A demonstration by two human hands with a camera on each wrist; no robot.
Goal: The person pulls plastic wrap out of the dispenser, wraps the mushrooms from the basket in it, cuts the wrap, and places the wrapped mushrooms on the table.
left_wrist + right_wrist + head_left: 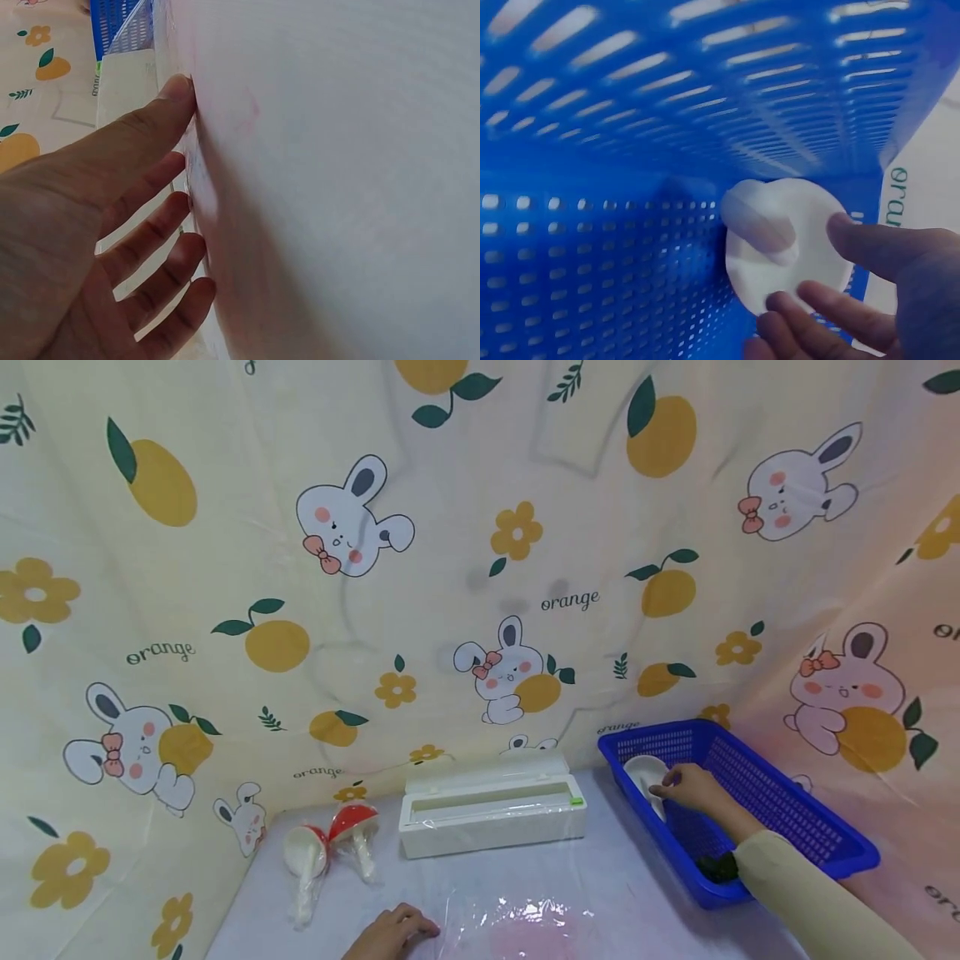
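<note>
My right hand (692, 789) reaches into a blue basket (806, 814), its fingers spread around a white mushroom-shaped piece (821, 217) with a round cap and thick stem. The thumb (855, 236) overlaps the cap's rim; the other fingers lie along its lower edge. On the table my left hand (396, 931) rests with loosely bent fingers, beside a sheet of clear plastic film (517, 914) with a pinkish patch. The left wrist view shows the left fingertips (196, 289) right at the table surface.
Two plastic-wrapped mushroom shapes with red and white colouring (306, 860) (356, 827) lie at the left. A white film box (491, 835) stands at the back, lid up, roll inside. A dark lump (717, 867) sits by the right cuff. Printed cloth (450, 568) hangs behind.
</note>
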